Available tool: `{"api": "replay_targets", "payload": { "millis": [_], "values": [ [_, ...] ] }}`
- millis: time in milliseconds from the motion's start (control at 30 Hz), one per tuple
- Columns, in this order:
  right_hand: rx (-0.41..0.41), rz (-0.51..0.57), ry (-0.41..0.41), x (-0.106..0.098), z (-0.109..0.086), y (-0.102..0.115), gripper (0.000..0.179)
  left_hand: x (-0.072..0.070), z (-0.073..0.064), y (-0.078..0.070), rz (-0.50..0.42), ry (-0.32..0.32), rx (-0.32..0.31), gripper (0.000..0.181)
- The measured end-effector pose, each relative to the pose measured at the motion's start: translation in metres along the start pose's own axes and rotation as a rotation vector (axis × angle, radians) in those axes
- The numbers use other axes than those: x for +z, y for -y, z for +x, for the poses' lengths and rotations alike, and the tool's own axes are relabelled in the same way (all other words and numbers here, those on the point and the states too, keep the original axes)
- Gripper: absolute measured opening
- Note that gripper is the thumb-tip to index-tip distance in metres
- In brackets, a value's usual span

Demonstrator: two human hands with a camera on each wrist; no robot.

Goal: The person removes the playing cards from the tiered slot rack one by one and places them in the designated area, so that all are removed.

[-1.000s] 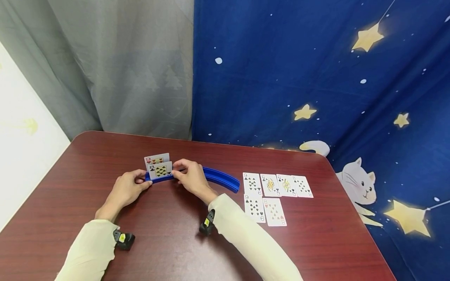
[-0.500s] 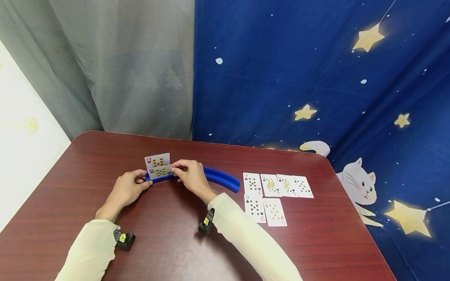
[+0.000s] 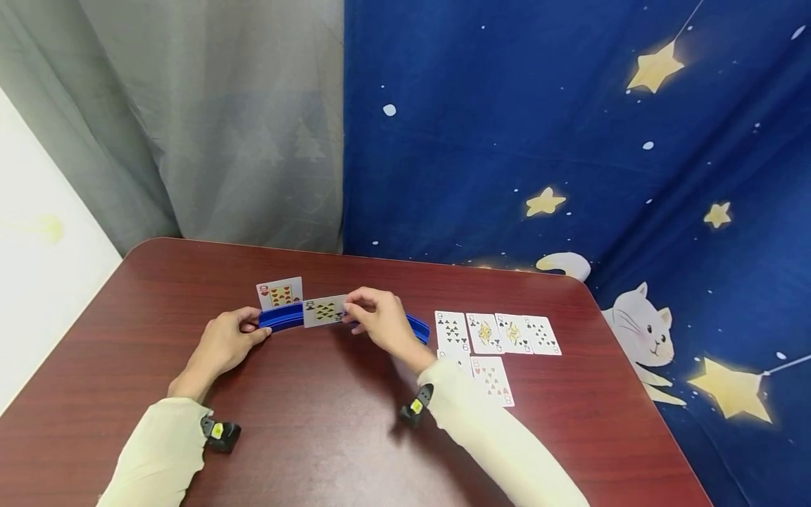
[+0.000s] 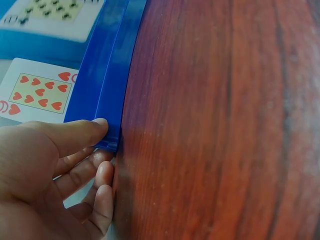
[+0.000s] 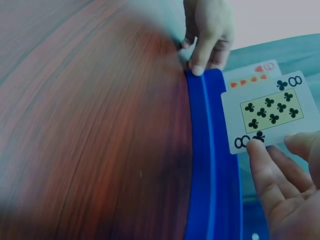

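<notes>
My left hand (image 3: pixel 227 339) holds the left end of a curved blue card holder (image 4: pixel 107 75), thumb on top and fingers bent beneath. Upright in its back groove stands the nine of hearts (image 3: pixel 279 292). Between thumb and fingers, my right hand (image 3: pixel 383 324) pinches the right edge of the eight of clubs (image 5: pixel 271 111). That card is tilted back over the holder, to the right of the nine of hearts; whether it touches the groove I cannot tell. Part of the holder's right half is hidden behind the right hand.
Several face-up playing cards (image 3: pixel 452 331) lie in two rows right of the holder, the lower row partly covered by the right sleeve (image 3: pixel 481 415). The dark red wooden table (image 3: pixel 304 436) ends at a curtain (image 3: pixel 253 176) behind.
The eight of clubs, earlier in front of the nine of hearts, first tilted back and then moved right with my right hand, uncovering the holder's left part. My left hand stays in place.
</notes>
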State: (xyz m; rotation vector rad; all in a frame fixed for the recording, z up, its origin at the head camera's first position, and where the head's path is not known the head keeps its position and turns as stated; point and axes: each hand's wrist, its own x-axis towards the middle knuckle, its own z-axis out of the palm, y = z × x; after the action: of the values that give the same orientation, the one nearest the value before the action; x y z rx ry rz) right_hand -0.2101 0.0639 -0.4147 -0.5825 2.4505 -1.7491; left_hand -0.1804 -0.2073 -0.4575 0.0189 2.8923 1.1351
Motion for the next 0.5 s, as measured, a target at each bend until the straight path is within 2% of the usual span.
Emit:
{"api": "replay_targets", "payload": {
  "millis": [167, 267, 500],
  "values": [
    [0.002, 0.014, 0.007, -0.024, -0.011, -0.009, 0.005, 0.0, 0.0, 0.0, 0.001, -0.001, 0.0, 0.042],
    [0.006, -0.002, -0.019, -0.038, -0.02, -0.01, 0.004, 0.0, -0.001, -0.001, 0.003, -0.001, 0.001, 0.042],
    [0.107, -0.034, -0.105, -0.072, -0.039, -0.017, 0.005, -0.001, -0.001, -0.002, 0.006, 0.001, 0.004, 0.041]
  ]
}}
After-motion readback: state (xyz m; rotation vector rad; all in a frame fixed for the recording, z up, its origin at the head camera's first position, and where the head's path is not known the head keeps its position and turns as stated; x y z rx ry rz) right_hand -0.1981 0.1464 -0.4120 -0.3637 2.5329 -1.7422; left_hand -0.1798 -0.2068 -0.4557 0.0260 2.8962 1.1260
